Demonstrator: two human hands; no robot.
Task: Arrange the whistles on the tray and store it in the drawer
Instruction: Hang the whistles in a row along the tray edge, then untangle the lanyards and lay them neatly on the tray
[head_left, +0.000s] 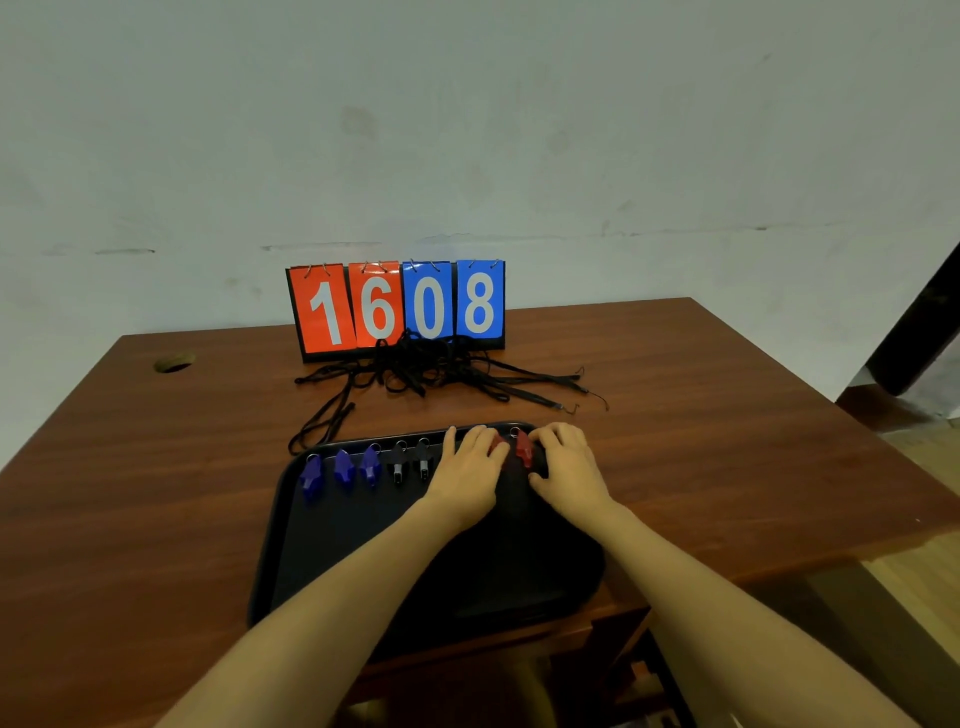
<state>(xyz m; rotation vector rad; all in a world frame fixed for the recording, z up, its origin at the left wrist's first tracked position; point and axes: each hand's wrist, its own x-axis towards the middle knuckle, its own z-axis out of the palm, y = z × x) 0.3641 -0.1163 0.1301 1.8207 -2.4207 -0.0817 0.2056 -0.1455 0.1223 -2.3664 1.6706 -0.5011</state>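
Seven whistles line the far edge of a black tray (291, 545), which sits near the front edge of a brown wooden table (156, 467), as a person reaches in with both bare arms. Three blue whistles (344, 467) lie side by side at the left end of the row, each with a small metal ring toward the far rim. Two black whistles (398, 464) follow just to their right. The left hand (470, 470) lies palm down over the tray, right of the black pair. Its fingers are fairly straight and slightly spread, the tips reaching the far rim, and its thumb side touches a red whistle (497, 446) partly hidden beneath it. The right hand (569, 462) rests just beside it, fingers curled against a second red whistle (523, 448) lying between the two hands; whether those fingers actually pinch it cannot be told from this angle. Behind the tray, a tangle of black lanyards (415, 371) sprawls across the tabletop, some cords trailing toward the tray's far left corner. A flip scoreboard (397, 306) stands at the back of the table before a pale wall (467, 130), showing 16 in orange-red and 08 in blue. A round cable hole (175, 362) marks the table's far left
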